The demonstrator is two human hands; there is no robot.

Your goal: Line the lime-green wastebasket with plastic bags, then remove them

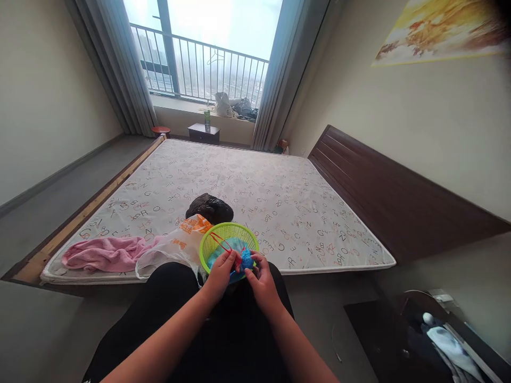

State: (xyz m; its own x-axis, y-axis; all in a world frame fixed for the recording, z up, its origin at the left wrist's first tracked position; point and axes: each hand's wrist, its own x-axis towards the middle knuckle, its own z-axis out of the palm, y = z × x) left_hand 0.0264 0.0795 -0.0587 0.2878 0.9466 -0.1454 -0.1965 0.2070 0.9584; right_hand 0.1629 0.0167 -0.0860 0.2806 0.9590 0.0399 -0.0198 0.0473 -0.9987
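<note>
So, both hands sit at lower centre, close together over the green basket (204,256). Left hand (221,270): thumb and fingers pinched narrow on the red cord (221,242). Right hand (262,279): fingers curled round the right side of the small blue bundle (247,258); exact contact partly hidden. Bundle's between your hands, at the basket's near right side. Best approach: steady it with the right, move the cord gently with the left; a hard tug could likely snag it. Stay over the basket so a slip lands on the pale blue material (225,250) inside. Mind the cord's loop reaching up-left, and the white plastic bag (170,249) just left of the basket.
</note>
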